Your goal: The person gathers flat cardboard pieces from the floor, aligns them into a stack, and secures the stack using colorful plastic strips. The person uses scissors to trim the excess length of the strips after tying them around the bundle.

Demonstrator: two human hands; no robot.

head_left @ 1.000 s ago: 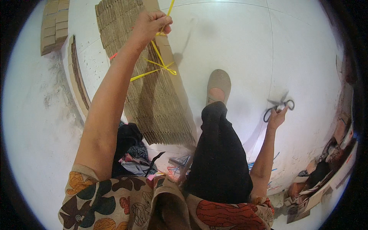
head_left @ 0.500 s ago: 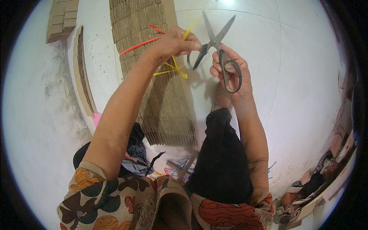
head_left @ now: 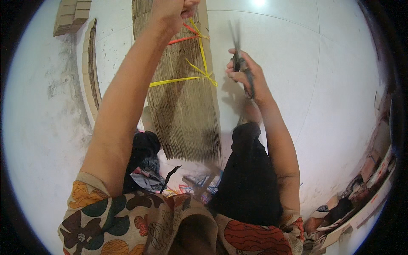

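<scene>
My left hand point(head_left: 175, 15) is closed at the top edge of the view, partly cut off. A thin yellow strap point(head_left: 203, 53) runs up to its fingers from a knot by the stack's right edge. Below lies a long stack of brown corrugated cardboard point(head_left: 182, 114), its ridged edges facing up. Another yellow band point(head_left: 174, 81) and a red strap point(head_left: 180, 40) cross it. To the right of the stack, my right hand point(head_left: 250, 76) grips black-handled scissors point(head_left: 236, 44). Their blades point up and away, nearly together and blurred by motion.
Flat cardboard pieces point(head_left: 92, 68) lie on the pale floor point(head_left: 272, 38) to the left, with a smaller cardboard stack point(head_left: 70, 17) farther off. Coloured strap scraps point(head_left: 182, 187) lie near my legs. Cardboard and other clutter point(head_left: 335, 216) line the lower right.
My left hand has moved up and slightly left, away from the scissors. The scissors' blades have come together, and my right hand has turned and shifted a little left. The yellow strap is stretched upward.
</scene>
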